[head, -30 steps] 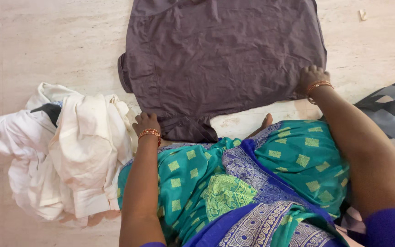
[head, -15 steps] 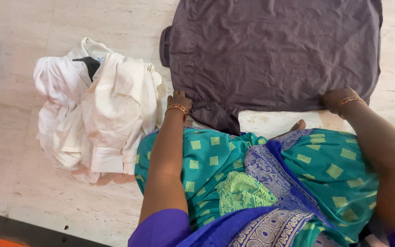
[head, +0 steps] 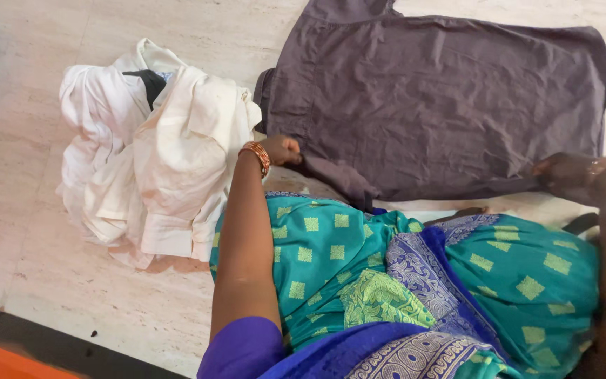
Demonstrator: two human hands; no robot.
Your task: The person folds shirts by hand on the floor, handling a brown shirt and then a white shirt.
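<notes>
We look down at a dark grey-brown cotton shirt spread flat on a pale marble floor, its long axis running left to right in front of our knees. Our left hand pinches the near left sleeve, fingers closed on the cloth. Our right hand rests on the near right hem; we cannot tell whether its fingers grip. A heap of cream and white clothes lies just left of the shirt.

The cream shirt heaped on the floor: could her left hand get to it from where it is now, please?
Probably yes: the left hand pinches the dark shirt right beside the cream shirt, with nothing between them.
</notes>
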